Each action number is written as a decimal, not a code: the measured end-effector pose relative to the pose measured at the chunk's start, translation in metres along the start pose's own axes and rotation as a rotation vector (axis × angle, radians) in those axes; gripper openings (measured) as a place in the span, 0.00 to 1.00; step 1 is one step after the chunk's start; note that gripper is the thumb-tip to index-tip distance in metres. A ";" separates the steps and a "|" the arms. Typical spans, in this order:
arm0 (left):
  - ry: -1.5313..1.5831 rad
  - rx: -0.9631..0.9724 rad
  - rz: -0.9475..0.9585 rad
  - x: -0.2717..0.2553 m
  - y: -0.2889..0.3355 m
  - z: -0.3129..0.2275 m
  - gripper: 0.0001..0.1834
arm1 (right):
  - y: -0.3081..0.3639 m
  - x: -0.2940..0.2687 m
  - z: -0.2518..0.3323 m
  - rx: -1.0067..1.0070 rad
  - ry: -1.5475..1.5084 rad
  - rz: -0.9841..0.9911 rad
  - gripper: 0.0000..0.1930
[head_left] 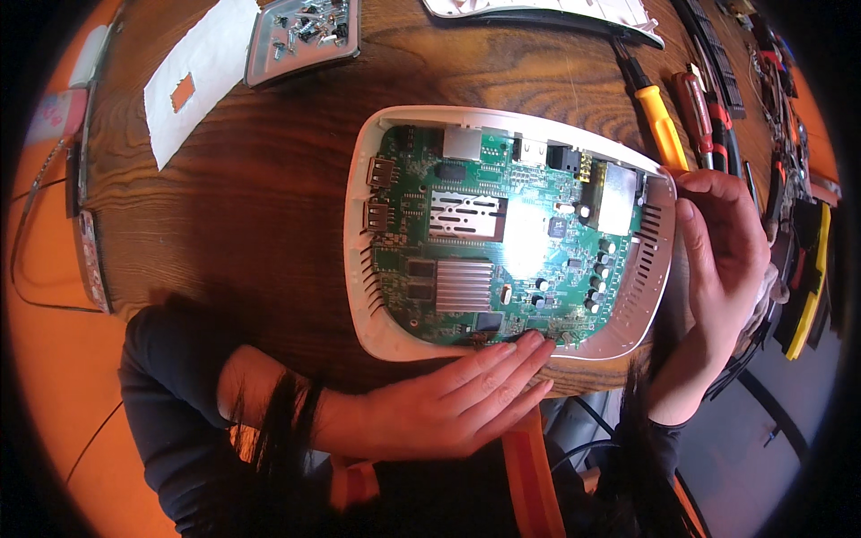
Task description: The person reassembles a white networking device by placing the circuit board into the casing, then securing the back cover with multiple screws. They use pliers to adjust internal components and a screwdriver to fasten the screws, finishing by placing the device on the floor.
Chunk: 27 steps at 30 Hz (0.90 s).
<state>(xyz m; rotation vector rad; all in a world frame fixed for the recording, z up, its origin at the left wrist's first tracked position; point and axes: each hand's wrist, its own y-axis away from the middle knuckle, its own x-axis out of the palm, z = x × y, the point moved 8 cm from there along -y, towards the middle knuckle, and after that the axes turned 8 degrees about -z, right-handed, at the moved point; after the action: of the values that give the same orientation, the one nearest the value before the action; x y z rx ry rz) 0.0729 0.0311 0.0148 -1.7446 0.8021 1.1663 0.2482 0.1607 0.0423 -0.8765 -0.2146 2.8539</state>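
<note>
A white plastic casing lies open-side up on the table before me, tilted slightly. Inside it sits a green circuit board with a ribbed silver heat sink, metal shields and ports along its far and left sides. My left hand reaches across the casing's near edge, fingers stretched out and close together, fingertips touching the board's near rim. At the casing's right corner, my right hand holds the edge with curled fingers and thumb. Bright glare hides part of the board's middle.
A grey tray of loose screws stands at the far left, beside a white paper sheet with a small brownish square. A white cover lies at the back. Beyond my right hand are a yellow-handled screwdriver, a red-handled screwdriver and several other tools.
</note>
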 end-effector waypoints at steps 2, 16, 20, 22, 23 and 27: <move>-0.029 0.021 0.002 0.001 -0.001 0.000 0.21 | 0.000 -0.001 0.001 -0.015 0.017 -0.002 0.09; -0.073 0.068 0.048 0.000 -0.005 0.002 0.20 | -0.001 0.000 0.003 -0.095 -0.010 0.026 0.08; -0.089 0.076 0.052 -0.001 -0.004 0.002 0.20 | -0.002 0.001 0.004 -0.092 -0.006 0.014 0.07; -0.096 0.082 0.056 0.000 -0.004 0.002 0.20 | -0.002 0.001 0.004 -0.090 0.014 0.017 0.07; -0.098 0.085 0.060 0.000 -0.003 0.002 0.20 | -0.002 0.002 0.005 -0.083 -0.001 0.035 0.08; -0.105 0.081 0.053 0.001 -0.002 0.002 0.20 | 0.000 0.004 0.004 -0.061 0.025 0.089 0.09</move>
<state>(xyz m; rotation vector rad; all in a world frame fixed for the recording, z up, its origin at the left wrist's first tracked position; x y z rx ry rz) 0.0740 0.0336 0.0143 -1.5913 0.8248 1.2326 0.2422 0.1616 0.0434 -0.9566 -0.2677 2.9304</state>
